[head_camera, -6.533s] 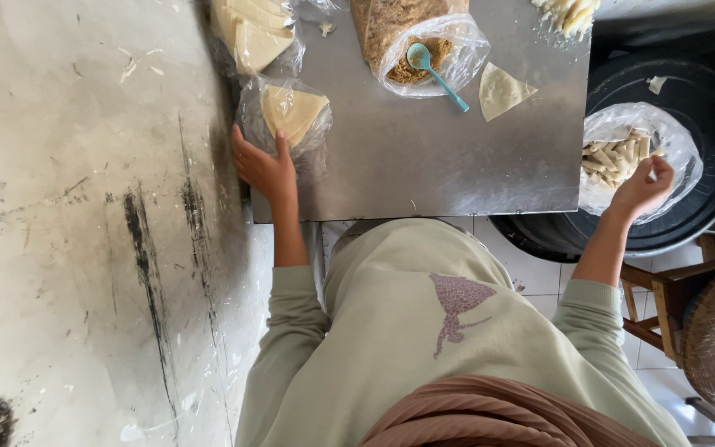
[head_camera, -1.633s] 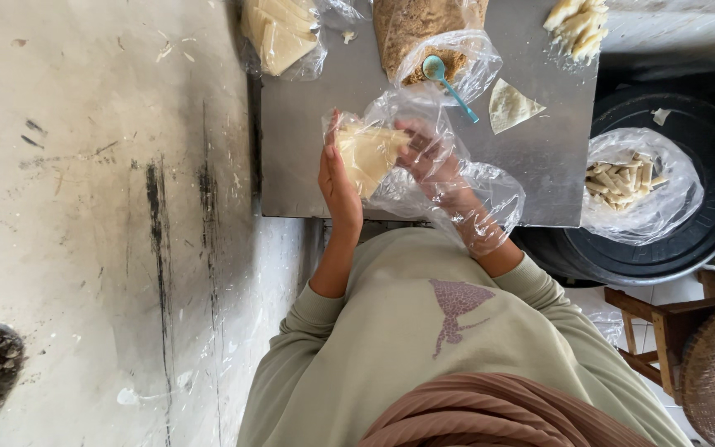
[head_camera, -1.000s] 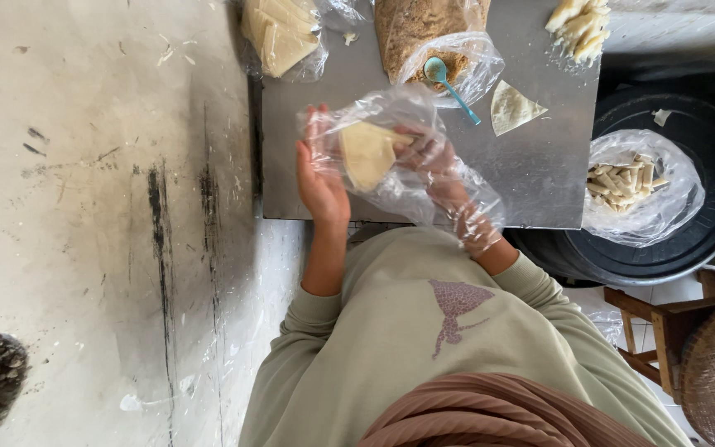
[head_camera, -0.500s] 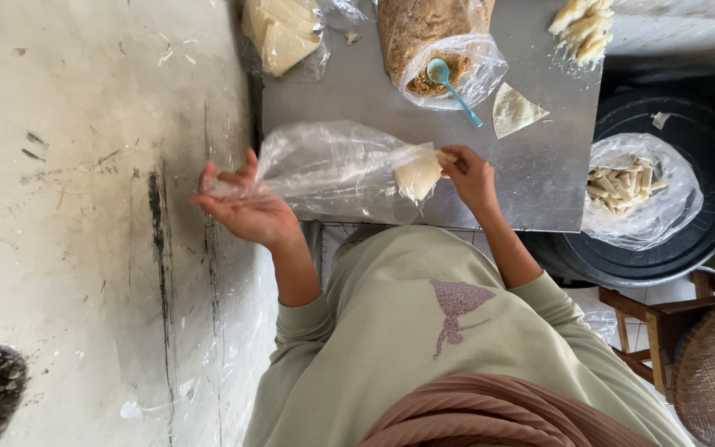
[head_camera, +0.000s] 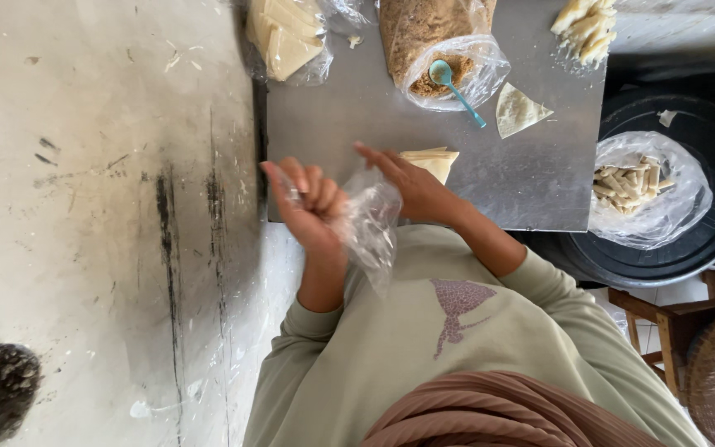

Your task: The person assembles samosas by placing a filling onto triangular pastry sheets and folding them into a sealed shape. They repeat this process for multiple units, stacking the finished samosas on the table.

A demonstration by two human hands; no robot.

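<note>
My left hand (head_camera: 308, 203) is closed around a crumpled clear plastic bag (head_camera: 371, 228), held just off the near edge of the grey metal table (head_camera: 349, 124). My right hand (head_camera: 411, 186) lies on the table with its fingers spread, touching a stack of pale folded pastry sheets (head_camera: 432, 161) that sits bare on the metal. The bag hangs empty between my two hands.
At the table's far side stand a bag of pastry sheets (head_camera: 285, 37), an open bag of brown crumbs (head_camera: 436, 41) with a teal spoon (head_camera: 453, 83), a folded triangle (head_camera: 519, 110) and rolled pieces (head_camera: 585, 29). A black tub (head_camera: 697, 240) on the right holds a bag of rolls (head_camera: 635, 178).
The pastry stack has come out of the clear bag and now rests on the table under my right hand. My left hand has pulled the empty bag back and bunched it.
</note>
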